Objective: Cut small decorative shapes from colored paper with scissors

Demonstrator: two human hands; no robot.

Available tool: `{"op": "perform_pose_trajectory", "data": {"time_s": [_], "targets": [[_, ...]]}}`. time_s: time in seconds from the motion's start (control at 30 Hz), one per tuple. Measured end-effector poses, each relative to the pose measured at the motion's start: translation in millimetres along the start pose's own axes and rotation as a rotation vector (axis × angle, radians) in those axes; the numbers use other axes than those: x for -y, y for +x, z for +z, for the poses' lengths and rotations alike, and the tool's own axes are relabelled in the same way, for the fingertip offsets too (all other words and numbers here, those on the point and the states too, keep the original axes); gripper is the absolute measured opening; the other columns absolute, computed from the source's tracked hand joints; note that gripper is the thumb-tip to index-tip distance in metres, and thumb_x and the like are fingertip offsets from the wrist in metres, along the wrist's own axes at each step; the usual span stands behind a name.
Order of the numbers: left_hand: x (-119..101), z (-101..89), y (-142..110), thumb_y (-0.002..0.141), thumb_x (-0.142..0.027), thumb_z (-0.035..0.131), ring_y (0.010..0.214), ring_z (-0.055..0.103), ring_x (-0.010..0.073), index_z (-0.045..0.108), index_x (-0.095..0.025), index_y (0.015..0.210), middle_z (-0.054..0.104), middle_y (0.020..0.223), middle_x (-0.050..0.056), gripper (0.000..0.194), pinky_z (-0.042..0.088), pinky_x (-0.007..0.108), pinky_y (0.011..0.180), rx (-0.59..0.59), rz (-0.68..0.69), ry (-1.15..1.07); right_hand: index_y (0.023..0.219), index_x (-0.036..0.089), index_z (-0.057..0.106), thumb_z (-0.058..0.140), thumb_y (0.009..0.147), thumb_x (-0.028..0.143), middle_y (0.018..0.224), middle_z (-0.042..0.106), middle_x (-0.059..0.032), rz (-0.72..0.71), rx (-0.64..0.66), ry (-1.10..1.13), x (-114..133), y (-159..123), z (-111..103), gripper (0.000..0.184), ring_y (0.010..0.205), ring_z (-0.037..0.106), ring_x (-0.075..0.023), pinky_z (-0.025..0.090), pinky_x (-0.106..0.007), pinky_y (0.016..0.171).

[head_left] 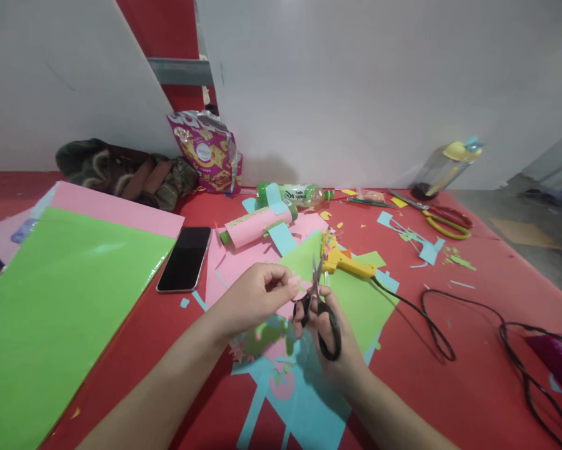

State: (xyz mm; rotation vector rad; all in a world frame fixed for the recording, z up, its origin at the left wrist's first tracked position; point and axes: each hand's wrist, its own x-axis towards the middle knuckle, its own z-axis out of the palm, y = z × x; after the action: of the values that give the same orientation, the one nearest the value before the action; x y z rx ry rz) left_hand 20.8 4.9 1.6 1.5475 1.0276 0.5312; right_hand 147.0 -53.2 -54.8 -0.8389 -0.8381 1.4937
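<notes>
My left hand (266,290) pinches a small piece of pink paper (300,286) between thumb and fingers. In my right hand (334,337) is a pair of scissors (330,331) with black handles, its blades pointing up and slightly apart beside the pink piece. I cannot make out whether the blades touch the paper. Below both hands lie blue paper (309,394), a pink round cutout (282,384) and several green and pink scraps. Just beyond the scissors, a yellow glue gun (351,261) rests on a green sheet (374,300).
A phone (184,259) and a large green sheet pack (69,294) lie left. Behind are a pink paper-wrapped roll (257,226), a green-labelled bottle (294,195) and a snack bag (208,150). Larger scissors (444,222), a clear container (444,169) and a black cord (472,306) are right.
</notes>
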Motion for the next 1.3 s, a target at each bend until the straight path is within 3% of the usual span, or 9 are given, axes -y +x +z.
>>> {"op": "perform_pose_trajectory", "data": {"time_s": [0.23,0.43,0.53,0.77,1.07,1.3], "targets": [[-2.8,-4.8,-2.7,0.071,-0.022,0.042,0.045,0.030,0.0050,0.034,-0.014,0.048,0.031,0.047,-0.006,0.025,0.024,0.017,0.043,0.223,0.036,0.217,0.084,0.025,0.041,0.067,0.063,0.021,0.069,0.052,0.0054,0.028,-0.077,0.149,0.6,2.8,-2.0,0.033,0.058,0.049,-0.0083,0.039,-0.020,0.055],[5.1,-5.7,-7.7,0.067,-0.023,0.040,0.031,0.035,0.0047,0.036,-0.016,0.054,0.045,0.044,-0.005,0.016,0.024,0.017,0.032,0.422,-0.186,0.186,0.085,0.025,0.039,0.068,0.059,0.014,0.071,0.054,0.0058,0.060,-0.054,0.107,2.4,2.5,-1.8,0.041,0.060,0.051,-0.0076,0.041,-0.019,0.056],[7.9,-7.2,-7.6,0.066,-0.022,0.040,0.029,0.036,0.0047,0.037,-0.016,0.054,0.048,0.046,-0.004,0.014,0.026,0.016,0.030,0.465,-0.192,0.193,0.086,0.024,0.039,0.068,0.060,0.015,0.071,0.053,0.0054,0.073,-0.023,0.090,2.7,1.0,-1.7,0.041,0.061,0.051,-0.0077,0.041,-0.018,0.056],[4.0,-7.5,-4.7,0.063,-0.017,0.042,0.036,0.027,0.0038,0.027,-0.016,0.048,0.027,0.042,-0.006,0.022,0.021,0.017,0.036,0.446,0.028,0.306,0.089,0.024,0.038,0.068,0.061,0.018,0.074,0.051,0.0039,0.082,0.018,0.008,5.0,-1.1,-2.5,0.041,0.063,0.051,-0.0090,0.041,-0.020,0.056],[4.4,-8.4,-6.7,0.069,-0.020,0.037,0.035,0.039,0.0058,0.040,-0.016,0.050,0.048,0.045,-0.004,0.020,0.029,0.017,0.037,0.452,-0.051,0.289,0.086,0.025,0.037,0.066,0.064,0.019,0.072,0.049,0.0050,0.068,-0.014,-0.048,5.9,-0.3,0.0,0.037,0.059,0.049,-0.0079,0.040,-0.020,0.055],[0.9,-7.8,-2.9,0.065,-0.017,0.042,0.044,0.031,0.0054,0.035,-0.015,0.048,0.034,0.046,-0.005,0.019,0.024,0.017,0.043,0.276,0.056,0.417,0.086,0.025,0.035,0.067,0.062,0.019,0.071,0.049,0.0061,0.065,-0.078,-0.061,6.1,1.8,0.8,0.041,0.055,0.047,-0.0070,0.038,-0.019,0.052]]}}
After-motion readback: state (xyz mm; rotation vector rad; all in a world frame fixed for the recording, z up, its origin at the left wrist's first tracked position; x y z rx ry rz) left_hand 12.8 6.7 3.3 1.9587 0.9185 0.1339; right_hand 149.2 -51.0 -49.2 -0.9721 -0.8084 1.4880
